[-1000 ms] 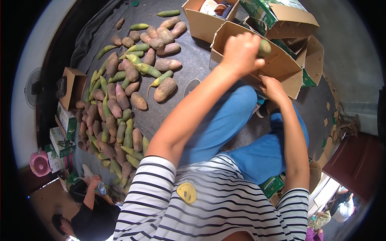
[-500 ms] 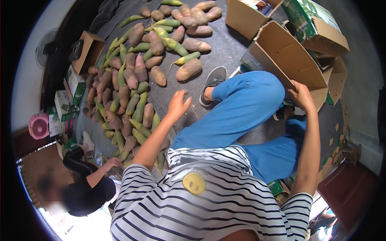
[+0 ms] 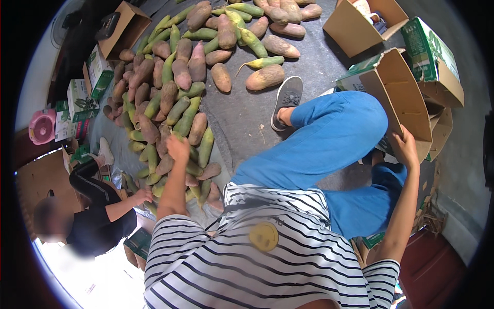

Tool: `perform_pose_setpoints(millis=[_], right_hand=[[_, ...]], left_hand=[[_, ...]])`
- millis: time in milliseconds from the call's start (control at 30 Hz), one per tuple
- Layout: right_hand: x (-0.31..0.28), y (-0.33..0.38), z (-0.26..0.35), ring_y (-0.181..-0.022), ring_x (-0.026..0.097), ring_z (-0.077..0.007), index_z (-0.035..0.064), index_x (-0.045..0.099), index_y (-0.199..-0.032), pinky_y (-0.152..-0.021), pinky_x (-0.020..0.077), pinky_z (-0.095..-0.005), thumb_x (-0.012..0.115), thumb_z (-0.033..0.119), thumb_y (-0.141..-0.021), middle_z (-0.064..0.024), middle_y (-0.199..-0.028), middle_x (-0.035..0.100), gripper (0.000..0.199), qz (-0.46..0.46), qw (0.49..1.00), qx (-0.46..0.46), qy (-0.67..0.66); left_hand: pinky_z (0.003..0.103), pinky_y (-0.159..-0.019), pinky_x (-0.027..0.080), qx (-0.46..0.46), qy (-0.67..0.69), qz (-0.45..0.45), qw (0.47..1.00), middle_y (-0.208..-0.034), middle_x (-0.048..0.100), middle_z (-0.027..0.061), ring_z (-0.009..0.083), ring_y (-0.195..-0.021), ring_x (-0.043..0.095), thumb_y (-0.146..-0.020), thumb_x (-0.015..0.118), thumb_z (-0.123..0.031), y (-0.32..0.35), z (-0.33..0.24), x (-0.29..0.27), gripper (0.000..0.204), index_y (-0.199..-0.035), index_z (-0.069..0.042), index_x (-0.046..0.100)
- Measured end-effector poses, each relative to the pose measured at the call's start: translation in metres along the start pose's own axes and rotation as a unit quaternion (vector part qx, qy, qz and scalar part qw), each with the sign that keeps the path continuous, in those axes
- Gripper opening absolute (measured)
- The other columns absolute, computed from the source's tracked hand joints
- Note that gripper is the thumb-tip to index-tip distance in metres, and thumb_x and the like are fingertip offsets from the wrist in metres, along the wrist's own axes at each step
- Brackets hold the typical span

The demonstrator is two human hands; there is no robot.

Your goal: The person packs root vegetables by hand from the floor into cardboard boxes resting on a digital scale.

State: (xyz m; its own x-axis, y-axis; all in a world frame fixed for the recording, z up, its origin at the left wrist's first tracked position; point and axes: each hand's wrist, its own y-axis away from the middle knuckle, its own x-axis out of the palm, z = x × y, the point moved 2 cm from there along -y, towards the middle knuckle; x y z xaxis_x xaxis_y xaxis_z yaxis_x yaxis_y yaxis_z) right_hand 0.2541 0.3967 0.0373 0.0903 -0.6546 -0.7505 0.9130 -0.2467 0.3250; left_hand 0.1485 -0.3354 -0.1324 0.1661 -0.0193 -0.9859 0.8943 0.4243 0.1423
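Your left hand (image 3: 178, 148) was down at the near part of the root pile (image 3: 181, 72), while your right hand (image 3: 406, 147) clasped the rim of the cardboard carton (image 3: 409, 95).
The left hand was much the nearer one to the roots; its fingertips were lost among them, so you could not tell whether it grasped anything. Just to its right lay a brown root (image 3: 197, 130), long axis running up the view with a slight rightward lean, and past that a plump green radish (image 3: 206, 146), nearly parallel. The carton stood well apart on the right, beyond your raised knee (image 3: 363, 110), its long side slanting from upper left to lower right, its near corner in your right fingers.
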Motion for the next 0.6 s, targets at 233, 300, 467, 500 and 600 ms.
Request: perform_pose_setpoints(millis=[233,300,467,500,600], right_hand=[[-0.001,-0.004,0.003,-0.09,0.052,-0.0141,-0.002,0.053,-0.109,-0.084,0.0409,-0.026,0.054,0.005,-0.086,-0.0074,-0.095,0.059,0.023,0.009,0.998,0.038,-0.048],[-0.001,-0.005,0.004,-0.09,0.051,-0.014,-0.0017,0.053,-0.109,-0.084,0.0409,-0.0261,0.054,0.005,-0.087,-0.0071,-0.095,0.059,0.023,0.006,0.999,0.031,-0.025],[-0.004,-0.006,0.002,-0.089,0.051,-0.0134,-0.0012,0.053,-0.11,-0.084,0.0413,-0.0259,0.055,0.006,-0.087,-0.0061,-0.095,0.059,0.024,0.012,0.999,0.032,0.015],[-0.004,-0.006,0.001,-0.089,0.051,-0.0133,-0.0012,0.053,-0.11,-0.083,0.0415,-0.0259,0.055,0.005,-0.087,-0.0062,-0.095,0.059,0.024,0.015,0.999,0.036,0.007],[-0.003,-0.007,0.001,-0.089,0.052,-0.0131,-0.0013,0.053,-0.11,-0.083,0.042,-0.0257,0.055,0.005,-0.087,-0.0065,-0.095,0.06,0.024,0.014,0.999,0.037,-0.01]], left_hand=[[0.042,-0.099,0.037,-0.145,0.1,-0.032,0.984,-0.132,0.039,0.0237,0.0371,-0.119,0.042,-0.069,0.074,-0.038,-0.113,0.097,-0.026,0.086,-0.132,0.003,0.032],[0.041,-0.104,0.034,-0.18,0.182,0.063,0.964,-0.138,0.032,0.0252,0.0372,-0.126,0.037,-0.063,0.079,-0.041,-0.127,0.109,-0.011,0.104,-0.137,0.006,0.023],[0.041,-0.101,0.037,-0.219,0.155,0.027,0.963,-0.134,0.037,0.0257,0.038,-0.122,0.04,-0.061,0.08,-0.04,-0.125,0.094,-0.008,0.103,-0.136,0.004,0.024],[0.042,-0.099,0.039,-0.232,0.13,0.028,0.964,-0.132,0.039,0.0255,0.038,-0.12,0.042,-0.061,0.079,-0.041,-0.122,0.086,-0.013,0.1,-0.135,0.002,0.027],[0.042,-0.095,0.042,-0.202,0.057,0.035,0.977,-0.128,0.043,0.0254,0.038,-0.115,0.047,-0.061,0.077,-0.043,-0.107,0.061,-0.02,0.094,-0.132,-0.001,0.031]])
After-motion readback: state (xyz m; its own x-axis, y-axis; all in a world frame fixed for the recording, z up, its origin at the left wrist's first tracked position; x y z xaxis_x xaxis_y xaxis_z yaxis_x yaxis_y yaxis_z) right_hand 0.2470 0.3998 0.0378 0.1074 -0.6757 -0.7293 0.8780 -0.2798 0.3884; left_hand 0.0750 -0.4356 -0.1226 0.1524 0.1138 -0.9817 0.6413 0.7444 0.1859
